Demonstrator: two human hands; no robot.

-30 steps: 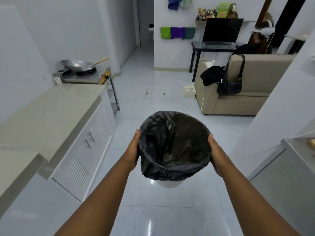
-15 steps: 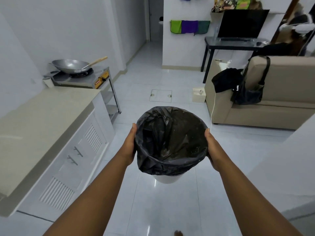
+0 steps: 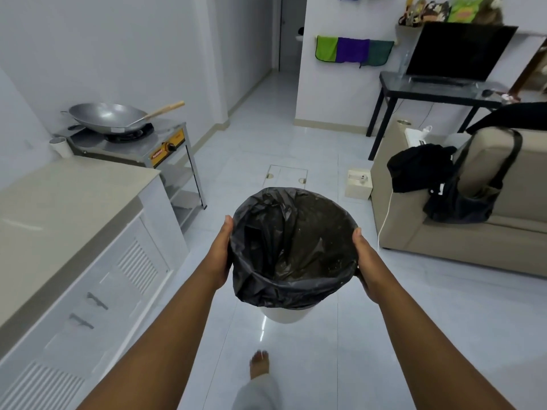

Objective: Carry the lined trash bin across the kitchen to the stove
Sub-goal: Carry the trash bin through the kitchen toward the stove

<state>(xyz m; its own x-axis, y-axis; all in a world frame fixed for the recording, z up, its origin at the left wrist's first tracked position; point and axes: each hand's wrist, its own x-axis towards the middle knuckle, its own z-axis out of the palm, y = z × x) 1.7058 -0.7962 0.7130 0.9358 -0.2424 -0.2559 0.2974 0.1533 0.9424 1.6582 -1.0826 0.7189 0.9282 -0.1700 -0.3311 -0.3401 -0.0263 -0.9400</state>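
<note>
Hanging in the frame's centre above the floor point(image 3: 296, 143), the trash bin point(image 3: 285, 313) with black liner point(image 3: 293, 247) is gripped by the left hand point(image 3: 220, 255) and right hand point(image 3: 365, 266) on opposite sides. The stove point(image 3: 130, 140) with a wok point(image 3: 108, 117) stands in the upper left.

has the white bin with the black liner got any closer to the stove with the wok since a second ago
Yes. The white bin with the black liner, held between the left hand and right hand, has moved forward: the steel stove with the wok now looms larger and nearer, ahead-left.
</note>
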